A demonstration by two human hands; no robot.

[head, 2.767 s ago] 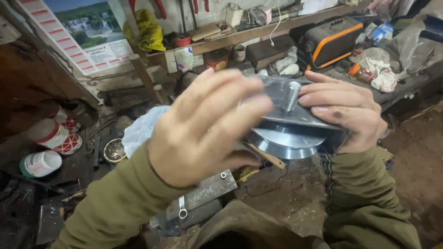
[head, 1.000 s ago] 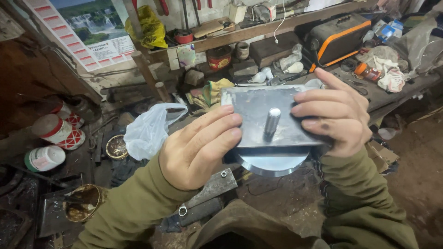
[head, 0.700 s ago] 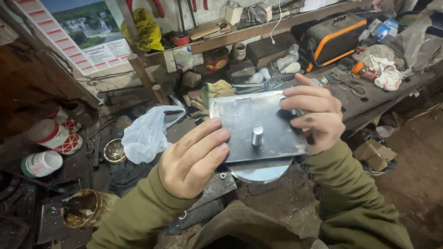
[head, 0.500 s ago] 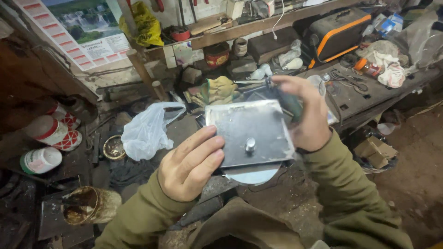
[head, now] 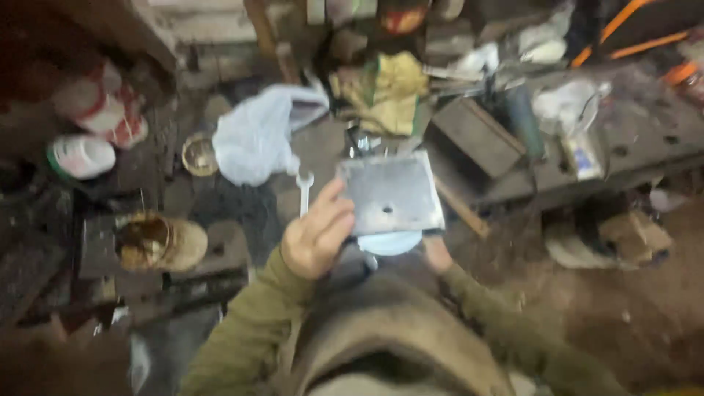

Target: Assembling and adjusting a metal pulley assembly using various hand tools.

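I hold a square grey metal plate [head: 391,193] with a small stud or hole near its middle; a round metal disc [head: 390,243] shows under its near edge. My left hand [head: 317,235] grips the plate's left edge, thumb on top. My right hand [head: 437,253] is mostly hidden beneath the plate's right corner and supports it from below. The picture is blurred by motion. A wrench [head: 305,189] lies on the floor just beyond my left hand.
A pale plastic bag [head: 253,139] lies on the dirty floor, with a yellow rag [head: 386,92] behind it. Tins and a white jar [head: 81,156] stand at the left, a rusty can [head: 158,240] nearer. A cluttered low bench [head: 609,147] runs along the right.
The plate and both hands have dropped lower and farther from my head. My right hand moved from the plate's top right to beneath it. The view has tilted down and blurred.
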